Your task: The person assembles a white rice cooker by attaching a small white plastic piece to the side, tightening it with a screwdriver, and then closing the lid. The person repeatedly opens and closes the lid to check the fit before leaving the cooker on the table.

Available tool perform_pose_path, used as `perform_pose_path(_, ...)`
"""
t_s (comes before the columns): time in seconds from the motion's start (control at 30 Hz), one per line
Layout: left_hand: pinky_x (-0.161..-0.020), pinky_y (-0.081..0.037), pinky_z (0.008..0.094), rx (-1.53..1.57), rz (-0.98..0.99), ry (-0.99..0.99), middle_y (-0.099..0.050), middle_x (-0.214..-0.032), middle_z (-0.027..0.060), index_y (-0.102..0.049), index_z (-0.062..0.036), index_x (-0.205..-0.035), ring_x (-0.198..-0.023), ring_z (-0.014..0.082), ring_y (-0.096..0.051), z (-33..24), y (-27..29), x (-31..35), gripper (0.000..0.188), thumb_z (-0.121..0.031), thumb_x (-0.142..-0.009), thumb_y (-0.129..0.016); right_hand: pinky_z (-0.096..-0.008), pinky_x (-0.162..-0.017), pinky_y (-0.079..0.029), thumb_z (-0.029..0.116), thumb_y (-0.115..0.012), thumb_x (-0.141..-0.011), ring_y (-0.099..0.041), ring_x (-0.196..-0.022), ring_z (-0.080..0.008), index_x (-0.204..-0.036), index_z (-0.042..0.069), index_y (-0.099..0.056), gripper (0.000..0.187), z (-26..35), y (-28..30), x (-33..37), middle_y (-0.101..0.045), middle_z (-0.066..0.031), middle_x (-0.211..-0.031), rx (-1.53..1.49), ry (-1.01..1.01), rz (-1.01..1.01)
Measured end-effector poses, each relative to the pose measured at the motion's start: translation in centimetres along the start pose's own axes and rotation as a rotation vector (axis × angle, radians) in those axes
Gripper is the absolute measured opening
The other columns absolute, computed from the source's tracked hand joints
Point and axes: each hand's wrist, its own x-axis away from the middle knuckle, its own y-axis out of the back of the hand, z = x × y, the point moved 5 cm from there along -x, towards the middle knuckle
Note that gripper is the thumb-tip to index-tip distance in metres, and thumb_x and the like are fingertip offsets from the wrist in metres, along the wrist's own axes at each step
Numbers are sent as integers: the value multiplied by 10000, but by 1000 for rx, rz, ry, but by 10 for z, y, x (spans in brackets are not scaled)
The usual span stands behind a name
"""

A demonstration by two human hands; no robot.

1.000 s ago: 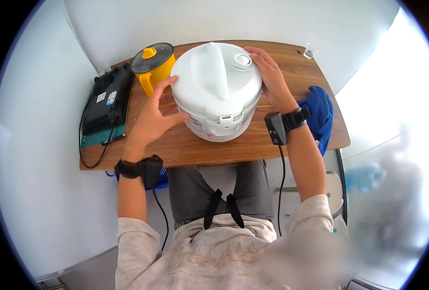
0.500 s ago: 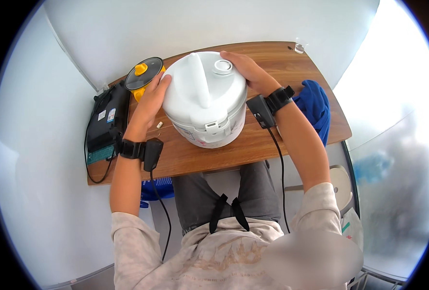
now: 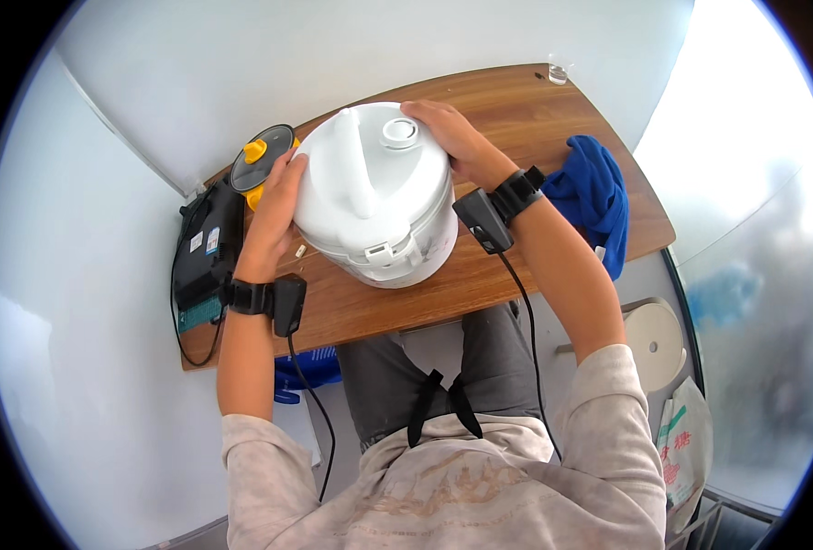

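Note:
A white rice cooker [image 3: 384, 188] with a carrying handle across its lid and a round steam vent stands over the wooden table, tilted slightly. My left hand [image 3: 276, 206] presses against its left side, fingers hidden behind it. On the far right side my right hand [image 3: 452, 136] wraps round the lid's rim near the vent. Both hands grip the cooker between them. Whether its base touches the table cannot be told. The lid is closed, with a latch on the side toward me.
To the left sit a yellow pot with a dark lid [image 3: 264, 156] and a black appliance [image 3: 209, 243] with a cord, on a green mat. A blue cloth [image 3: 590, 197] lies at the right; a clear cup [image 3: 559, 71] stands far right. A small white piece [image 3: 300, 250] lies beside the cooker.
The rice cooker has shifted a little to the left and tilted slightly, with both hands still on it. The whole view has also turned somewhat.

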Motion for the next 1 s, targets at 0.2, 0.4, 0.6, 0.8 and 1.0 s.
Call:
perform_pose_path(0.2,-1032,-459,322,142,-18,-35,-602,-1342,93,-512,-25,-1428,-1219,178,-575,3,0,4,498,-321,-1029,-553,-336,-764,-551,307,-571,-994,-671,-867,-188,-1158,-33,-657,388,2,-6,2,-698,-131,-1042,-35,35,-4)
perform_pose_path(0.4,-1072,-419,341,150,-2,-55,-545,-1410,129,-408,0,-1490,-1281,206,-524,8,4,2,593,-332,-1021,-551,-340,-839,-528,308,-573,-968,-675,-937,-237,-1119,-48,-699,407,-2,-6,0,-700,-183,-1097,2,0,-64)
perform_pose_path(0.6,-1033,-459,327,167,-21,-68,-616,-1317,89,-524,-12,-1407,-1196,174,-585,12,9,-3,476,-307,-1034,-545,-346,-786,-567,320,-563,-1004,-686,-871,-208,-1193,-56,-625,425,-1,-7,7,-697,-166,-1061,-103,-14,-10)
perform_pose_path(0.8,-1024,-458,324,151,-48,-50,-614,-1297,77,-530,-13,-1389,-1188,172,-582,3,-1,-6,501,-324,-1004,-602,-339,-862,-556,307,-559,-1016,-665,-1002,-199,-1269,-45,-590,435,0,2,15,-671,-154,-1167,-175,51,23)
perform_pose_path(1.0,-1015,-443,328,-235,-131,-149,-597,-1254,92,-477,-43,-1400,-1181,191,-555,-2,20,-20,596,-467,-998,-597,-326,-967,-492,271,-603,-982,-623,-1110,-237,-1305,-69,-586,469,1,4,29,-655,-182,-1230,-200,76,-30)
